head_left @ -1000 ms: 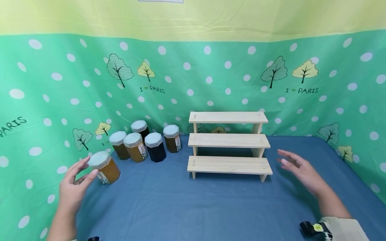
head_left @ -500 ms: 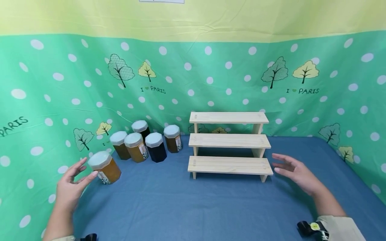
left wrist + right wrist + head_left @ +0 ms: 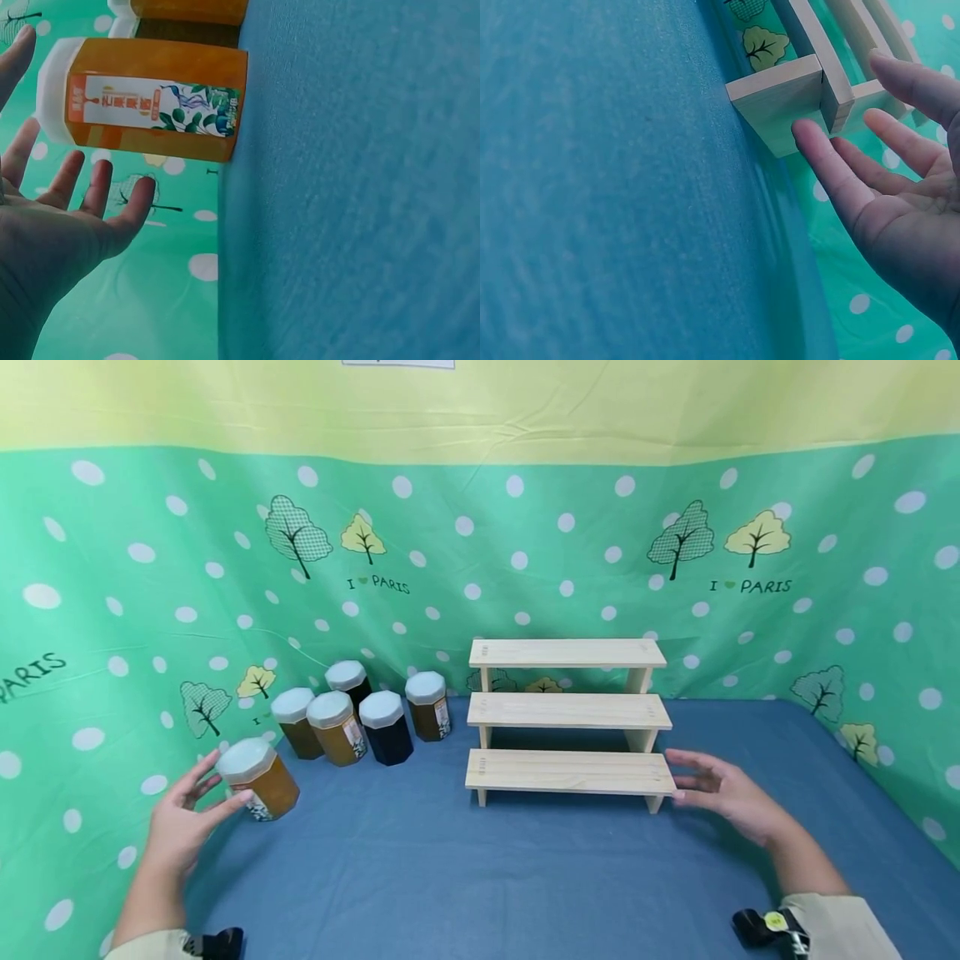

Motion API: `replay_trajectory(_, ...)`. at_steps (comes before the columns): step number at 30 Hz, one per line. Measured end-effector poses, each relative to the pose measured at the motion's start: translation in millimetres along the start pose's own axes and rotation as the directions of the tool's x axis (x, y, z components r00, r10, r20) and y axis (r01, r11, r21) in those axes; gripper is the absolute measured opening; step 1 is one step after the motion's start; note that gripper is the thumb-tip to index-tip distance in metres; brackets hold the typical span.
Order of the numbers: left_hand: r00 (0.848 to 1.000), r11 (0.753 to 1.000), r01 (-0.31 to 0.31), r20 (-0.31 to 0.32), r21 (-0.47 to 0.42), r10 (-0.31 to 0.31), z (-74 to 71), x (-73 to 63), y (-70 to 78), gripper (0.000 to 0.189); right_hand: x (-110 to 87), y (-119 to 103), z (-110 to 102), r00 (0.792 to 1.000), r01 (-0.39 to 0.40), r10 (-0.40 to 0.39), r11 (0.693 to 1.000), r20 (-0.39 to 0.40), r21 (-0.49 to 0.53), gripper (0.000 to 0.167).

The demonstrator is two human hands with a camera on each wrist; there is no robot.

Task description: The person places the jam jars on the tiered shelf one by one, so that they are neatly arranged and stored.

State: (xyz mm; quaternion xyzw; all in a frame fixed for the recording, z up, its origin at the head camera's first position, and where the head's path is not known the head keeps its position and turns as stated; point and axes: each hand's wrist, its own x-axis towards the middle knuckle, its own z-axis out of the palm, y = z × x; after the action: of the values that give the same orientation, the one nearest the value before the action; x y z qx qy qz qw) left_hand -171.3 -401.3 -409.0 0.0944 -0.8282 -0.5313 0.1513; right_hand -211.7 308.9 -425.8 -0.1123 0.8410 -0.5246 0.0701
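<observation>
An amber jar (image 3: 273, 785) with a white lid stands nearest on the left of the blue cloth; its printed label (image 3: 157, 105) faces the left wrist camera. My left hand (image 3: 180, 818) is spread beside it, thumb and fingers apart on either side of the lid's near edge, not closed round it. A three-step wooden shelf (image 3: 570, 768) stands right of centre. My right hand (image 3: 727, 793) is at the right end of its lowest step, fingers extended and fingertips right at the board's end. In the right wrist view, the right hand (image 3: 907, 202) overlaps the shelf's side panel (image 3: 780, 105).
Behind the near jar several more white-lidded jars stand in a cluster, among them an amber jar (image 3: 337, 735), a dark jar (image 3: 388, 739) and a brown jar (image 3: 429, 710). A green dotted curtain (image 3: 517, 543) closes off the back and sides. Blue cloth (image 3: 450, 877) covers the table.
My right hand has moved left and slightly down, up to the end of the shelf's lowest step. My left hand stays beside the near jar, thumb slightly closer. Jars and shelf have not moved.
</observation>
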Motion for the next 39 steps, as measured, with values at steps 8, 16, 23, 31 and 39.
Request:
replay_trajectory(8, 0.998, 0.996, 0.023, 0.066, -0.081, -0.018, -2.2, 7.5, -8.0, 0.083, 2.7, 0, 1, 1.0, -0.009, 0.009, 1.0, 0.006, 0.026, 0.077)
replay_trajectory(16, 0.996, 0.994, 0.07, 0.065, -0.082, -0.065, -4.6, 15.4, -6.4, 0.083, 9.0, 1, 3, 0.999, -0.038, 0.038, 0.999, -0.004, 0.018, 0.078)
replay_trajectory(23, 0.994, 0.992, 0.059, 0.083, 0.11, -0.068, -5.5, 23.1, -0.8, 0.085, 12.8, 3, 4, 0.998, -0.062, 0.064, 0.996, -0.025, 0.068, 0.078)
replay_trajectory(31, 0.994, 0.989, 0.087, 0.06, 0.122, -0.095, -5.9, 25.6, 0.4, 0.085, 15.4, 5, 4, 0.999, -0.043, 0.043, 0.991, 0.004, 0.126, 0.082)
replay_trajectory(39, 0.995, 0.985, 0.091, 0.027, 0.145, -0.096, -0.6, 27.9, 4.9, 0.087, 14.9, 12, 2, 0.998, -0.055, 0.054, 0.981, 0.01, 0.187, 0.082)
